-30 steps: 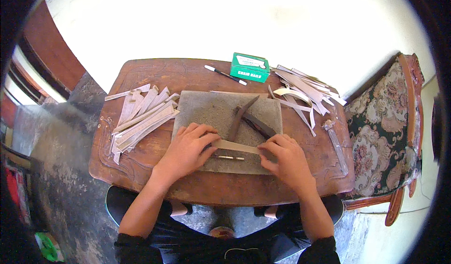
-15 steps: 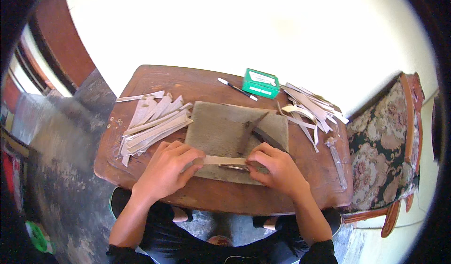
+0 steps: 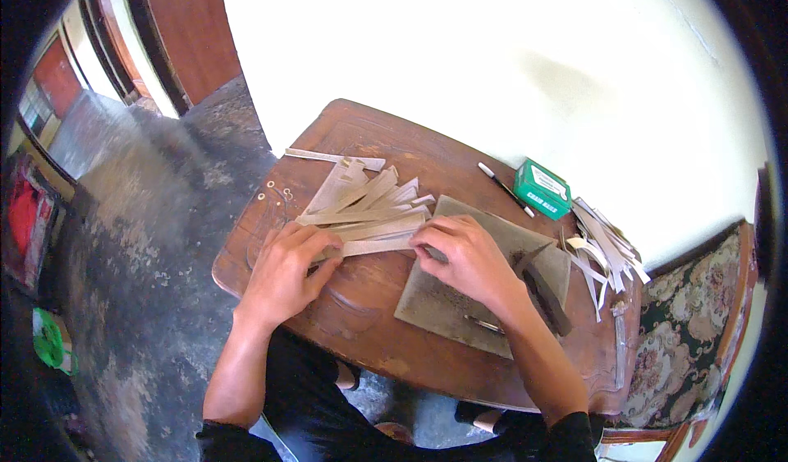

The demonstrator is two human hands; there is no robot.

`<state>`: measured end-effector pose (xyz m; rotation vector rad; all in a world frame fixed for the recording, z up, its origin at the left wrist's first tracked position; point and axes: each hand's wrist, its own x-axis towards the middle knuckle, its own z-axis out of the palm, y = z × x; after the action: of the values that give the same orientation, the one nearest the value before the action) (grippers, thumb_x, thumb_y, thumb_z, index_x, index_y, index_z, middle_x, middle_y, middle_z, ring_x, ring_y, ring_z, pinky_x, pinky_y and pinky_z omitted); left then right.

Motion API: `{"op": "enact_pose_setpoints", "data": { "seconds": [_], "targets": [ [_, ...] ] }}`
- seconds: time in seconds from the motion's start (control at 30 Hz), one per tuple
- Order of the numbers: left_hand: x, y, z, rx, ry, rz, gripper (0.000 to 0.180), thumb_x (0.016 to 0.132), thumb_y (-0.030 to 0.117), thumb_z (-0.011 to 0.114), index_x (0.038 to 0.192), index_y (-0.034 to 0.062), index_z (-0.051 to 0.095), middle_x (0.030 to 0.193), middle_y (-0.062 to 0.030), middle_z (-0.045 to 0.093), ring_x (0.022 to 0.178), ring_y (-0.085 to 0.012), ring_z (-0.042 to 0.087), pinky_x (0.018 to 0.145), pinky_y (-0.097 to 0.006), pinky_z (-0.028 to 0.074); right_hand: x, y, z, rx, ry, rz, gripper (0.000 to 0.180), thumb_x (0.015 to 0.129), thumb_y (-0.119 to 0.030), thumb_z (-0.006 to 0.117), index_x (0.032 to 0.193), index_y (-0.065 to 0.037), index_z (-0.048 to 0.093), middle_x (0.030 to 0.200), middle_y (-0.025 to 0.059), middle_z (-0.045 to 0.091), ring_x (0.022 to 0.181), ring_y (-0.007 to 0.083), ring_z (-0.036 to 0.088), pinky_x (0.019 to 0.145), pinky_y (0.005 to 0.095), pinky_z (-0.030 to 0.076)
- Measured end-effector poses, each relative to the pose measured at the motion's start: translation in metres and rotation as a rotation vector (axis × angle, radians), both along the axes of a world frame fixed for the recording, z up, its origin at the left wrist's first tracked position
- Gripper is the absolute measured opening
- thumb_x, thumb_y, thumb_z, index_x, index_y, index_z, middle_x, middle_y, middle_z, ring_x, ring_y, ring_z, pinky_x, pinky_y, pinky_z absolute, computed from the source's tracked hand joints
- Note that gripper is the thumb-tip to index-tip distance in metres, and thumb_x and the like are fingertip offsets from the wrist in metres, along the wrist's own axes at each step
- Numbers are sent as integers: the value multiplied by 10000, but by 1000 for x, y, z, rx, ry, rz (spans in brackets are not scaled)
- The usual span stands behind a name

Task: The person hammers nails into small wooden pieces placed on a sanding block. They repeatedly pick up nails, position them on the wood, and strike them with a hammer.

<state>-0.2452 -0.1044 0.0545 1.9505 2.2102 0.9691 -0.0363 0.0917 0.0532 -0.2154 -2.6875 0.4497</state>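
A long pale grey-beige strip (image 3: 376,247) spans my two hands at the near edge of a pile of similar strips (image 3: 361,203) on the left of the table. My left hand (image 3: 294,266) is closed on the strip's left end, thumb against fingers. Its right end lies in the pinch of my right hand (image 3: 464,257), which hovers over the left part of a grey-brown rectangular board (image 3: 439,294). On the board, partly behind my right forearm, lie dark blade-like pieces (image 3: 542,289) and a slim pen-like metal tool (image 3: 484,324).
A green box (image 3: 542,189) and a black-and-white marker (image 3: 505,189) lie along the table's far edge. Curled offcuts (image 3: 607,252) and a clear narrow object (image 3: 620,347) are at the right. Small rings (image 3: 275,189) sit at the far left. A floral upholstered chair (image 3: 689,339) stands at right.
Both hands have carried the strip left from over the board to the pile's near edge. My view has turned left, so the table appears shifted right and tilted.
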Motion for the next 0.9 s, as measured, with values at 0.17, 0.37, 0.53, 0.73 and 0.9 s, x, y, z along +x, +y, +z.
{"op": "enact_pose_setpoints", "data": {
  "seconds": [0.17,0.37,0.53,0.73,0.9],
  "targets": [
    [-19,2,-13,1,9,136,190,847,102,735,1025,69,679,1036,-125,676,1027,-362,612,902,-457,484,-42,14,-17,120,28,-5,136,813,-131,725,943,-98,700,973,50,692,1009,266,642,939,429,475],
    [-23,0,-18,-61,-11,166,163,870,120,713,1025,74,690,1041,-121,647,1032,-358,603,916,-464,480,-55,8,-32,147,-19,-55,187,807,-103,738,992,-123,733,1044,18,717,1106,262,609,983,450,449],
    [-22,4,-25,-38,-13,150,128,864,98,716,982,52,694,1063,-146,647,1055,-375,603,929,-451,478,-44,2,-39,179,-63,-112,268,822,-95,715,1084,-146,741,1196,17,677,1178,279,562,1007,463,433],
    [-10,3,-16,7,44,181,124,874,90,704,989,44,707,1103,-147,642,1062,-361,598,928,-448,472,-20,-11,-27,110,0,-146,300,854,-109,691,1152,-131,714,1231,48,633,1157,291,575,997,456,452],
    [25,13,-3,23,23,149,138,853,93,722,983,49,714,1093,-127,642,1048,-347,591,915,-447,454,38,-34,-19,40,-24,-157,296,883,-141,685,1179,-139,702,1178,57,653,1117,297,588,947,453,462]
  ]
}}
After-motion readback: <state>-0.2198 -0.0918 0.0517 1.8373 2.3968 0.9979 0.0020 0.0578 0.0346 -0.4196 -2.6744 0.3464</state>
